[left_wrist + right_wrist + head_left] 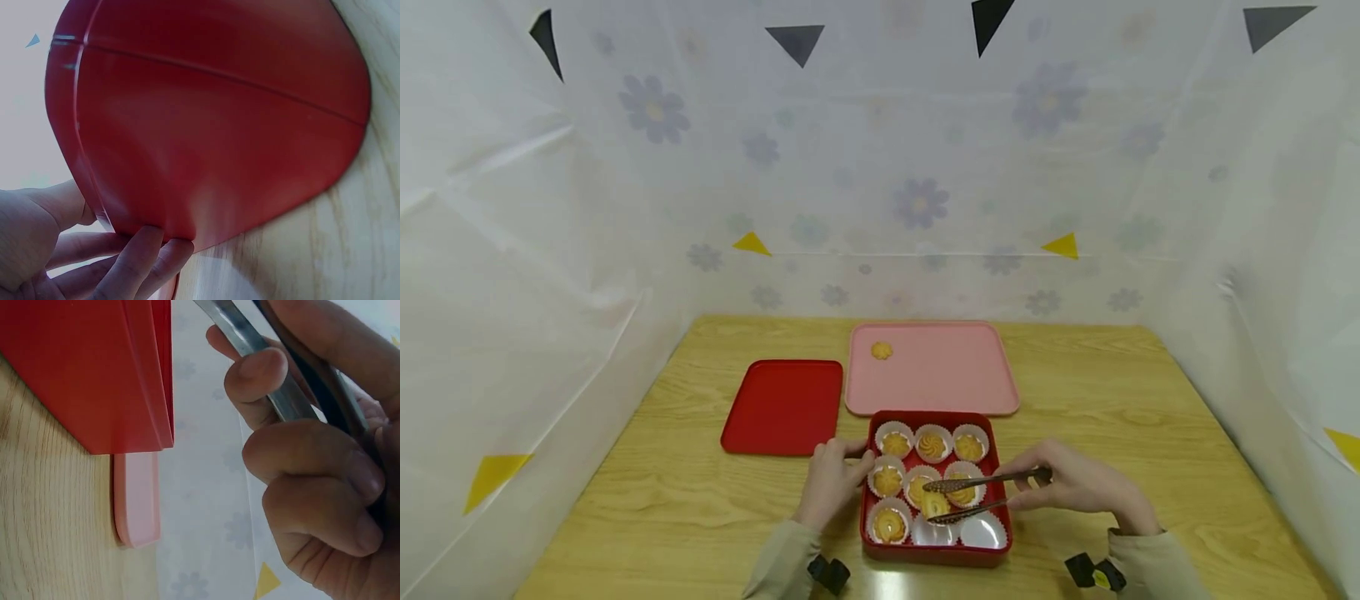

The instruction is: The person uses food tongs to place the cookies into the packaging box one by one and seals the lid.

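Hands sit apart, the left hand (833, 483) clamped on the left wall of a red box (929, 557), the right hand (1078, 483) curled round tongs (1003, 477). Beneath everything spreads the wood-grain desk (1097, 392). Toward its back lies a pink tray (943, 371), with the red box touching or nearly touching its front edge. A flat red tray (785, 408) lies left of both. Between the tongs' tips, a pale cookie (935, 505) hangs over the box's cups; another cookie (881, 351) rests near the pink tray's back left corner.
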`<action>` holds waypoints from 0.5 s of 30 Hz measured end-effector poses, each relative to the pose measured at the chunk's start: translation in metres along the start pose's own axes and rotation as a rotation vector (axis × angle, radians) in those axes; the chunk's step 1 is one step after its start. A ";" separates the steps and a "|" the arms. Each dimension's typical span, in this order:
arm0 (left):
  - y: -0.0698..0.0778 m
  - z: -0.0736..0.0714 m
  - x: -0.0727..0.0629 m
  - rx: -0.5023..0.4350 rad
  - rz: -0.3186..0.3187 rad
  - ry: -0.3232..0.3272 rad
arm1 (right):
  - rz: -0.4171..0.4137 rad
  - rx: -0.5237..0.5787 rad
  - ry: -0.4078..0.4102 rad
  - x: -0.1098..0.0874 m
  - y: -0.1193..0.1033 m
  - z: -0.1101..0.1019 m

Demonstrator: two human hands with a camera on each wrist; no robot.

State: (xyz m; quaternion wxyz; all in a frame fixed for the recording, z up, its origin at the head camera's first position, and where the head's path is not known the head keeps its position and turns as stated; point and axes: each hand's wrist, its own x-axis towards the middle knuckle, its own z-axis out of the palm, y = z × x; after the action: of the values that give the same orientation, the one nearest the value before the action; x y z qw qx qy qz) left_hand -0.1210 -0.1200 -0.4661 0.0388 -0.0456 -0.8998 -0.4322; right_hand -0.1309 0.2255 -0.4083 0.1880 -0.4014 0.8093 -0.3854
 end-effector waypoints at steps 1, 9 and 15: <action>0.000 0.000 0.000 0.002 0.000 -0.001 | -0.003 0.008 -0.010 0.000 0.000 0.000; -0.001 0.000 0.000 -0.009 -0.023 -0.008 | -0.021 0.066 -0.088 0.005 -0.003 0.002; -0.001 0.000 -0.001 -0.001 -0.013 0.000 | -0.006 0.056 -0.095 0.009 -0.003 0.005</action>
State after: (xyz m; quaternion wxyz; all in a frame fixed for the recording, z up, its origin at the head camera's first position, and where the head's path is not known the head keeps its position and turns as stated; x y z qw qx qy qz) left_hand -0.1197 -0.1207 -0.4665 0.0359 -0.0396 -0.8998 -0.4331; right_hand -0.1316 0.2152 -0.4092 0.2363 -0.4164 0.7871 -0.3888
